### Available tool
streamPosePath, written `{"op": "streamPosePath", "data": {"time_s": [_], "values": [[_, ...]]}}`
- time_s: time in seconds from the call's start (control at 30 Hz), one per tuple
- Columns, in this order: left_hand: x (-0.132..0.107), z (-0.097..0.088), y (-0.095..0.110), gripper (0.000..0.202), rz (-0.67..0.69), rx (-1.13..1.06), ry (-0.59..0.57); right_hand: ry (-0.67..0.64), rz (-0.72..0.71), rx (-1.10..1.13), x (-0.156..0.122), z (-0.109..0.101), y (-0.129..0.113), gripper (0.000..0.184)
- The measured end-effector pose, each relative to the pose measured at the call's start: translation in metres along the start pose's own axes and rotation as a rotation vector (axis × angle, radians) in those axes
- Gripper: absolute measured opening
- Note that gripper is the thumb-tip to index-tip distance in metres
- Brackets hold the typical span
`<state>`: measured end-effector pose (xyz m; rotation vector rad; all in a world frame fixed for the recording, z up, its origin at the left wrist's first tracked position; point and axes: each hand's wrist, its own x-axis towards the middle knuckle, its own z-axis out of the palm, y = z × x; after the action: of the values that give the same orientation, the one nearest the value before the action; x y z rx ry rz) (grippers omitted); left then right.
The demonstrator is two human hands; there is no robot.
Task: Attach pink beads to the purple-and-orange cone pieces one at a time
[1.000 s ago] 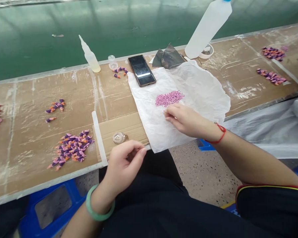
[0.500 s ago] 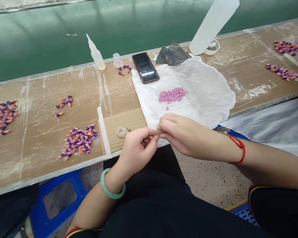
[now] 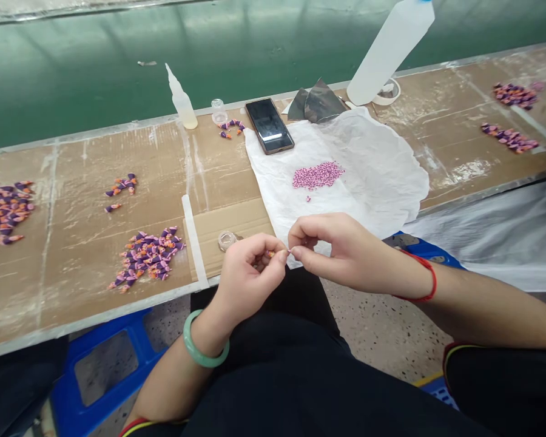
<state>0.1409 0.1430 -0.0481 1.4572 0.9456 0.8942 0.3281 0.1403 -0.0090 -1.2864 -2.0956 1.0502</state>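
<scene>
My left hand, with a green bangle at the wrist, is closed in a pinch around a small orange-and-purple figurine, mostly hidden by the fingers. Thumb and index fingertip of my right hand meet at the figurine's right end, with a tiny pink speck between the two hands. What the right fingertips hold is too small to make out. Beyond them a heap of tiny pink pieces lies on a white cloth. A small clear round cup sits just left of the hands.
Purple-and-orange figurines lie in piles, one near the front edge. Farther back are a pointed-nozzle bottle, a phone, dark sheet pieces, a large white bottle and a tape roll. A blue stool stands below.
My right hand's fingers have opened into a rounder pinch, showing a gap between thumb and index finger. My left hand keeps its hold on the figurine. The view has shifted slightly.
</scene>
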Motion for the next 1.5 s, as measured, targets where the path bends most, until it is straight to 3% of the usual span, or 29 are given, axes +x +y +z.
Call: {"op": "streamPosePath", "data": {"time_s": [0.23,0.37,0.53,0.73,0.9,1.1,1.27,1.37,1.5], "values": [[-0.004,-0.008,0.001,0.015,-0.001,-0.072,-0.003,-0.004,-0.054,0.022,0.008,0.004,-0.006,0.013],[-0.017,-0.025,-0.003,0.009,-0.012,-0.166,0.077,-0.043,-0.158,-0.042,0.019,0.004,-0.007,0.014],[-0.041,-0.049,-0.019,0.009,-0.089,-0.188,0.174,-0.174,-0.241,-0.217,0.056,0.012,-0.003,0.017],[-0.051,-0.064,-0.031,0.011,-0.162,-0.124,0.24,-0.421,-0.208,-0.544,0.105,0.029,-0.009,0.024],[-0.051,-0.068,-0.036,0.015,-0.167,-0.149,0.251,-0.524,-0.202,-0.758,0.119,0.033,-0.023,0.02],[-0.052,-0.069,-0.04,0.015,-0.14,-0.205,0.228,-0.546,-0.237,-0.852,0.122,0.036,-0.028,0.019],[-0.052,-0.067,-0.036,0.017,-0.128,-0.333,0.298,-0.467,-0.221,-0.695,0.116,0.03,-0.029,0.023],[-0.053,-0.064,-0.032,0.019,-0.072,-0.464,0.362,-0.397,-0.183,-0.362,0.105,0.028,-0.031,0.02],[-0.054,-0.059,-0.025,0.021,-0.001,-0.533,0.376,-0.441,-0.048,0.063,0.089,0.029,-0.036,0.017]]}}
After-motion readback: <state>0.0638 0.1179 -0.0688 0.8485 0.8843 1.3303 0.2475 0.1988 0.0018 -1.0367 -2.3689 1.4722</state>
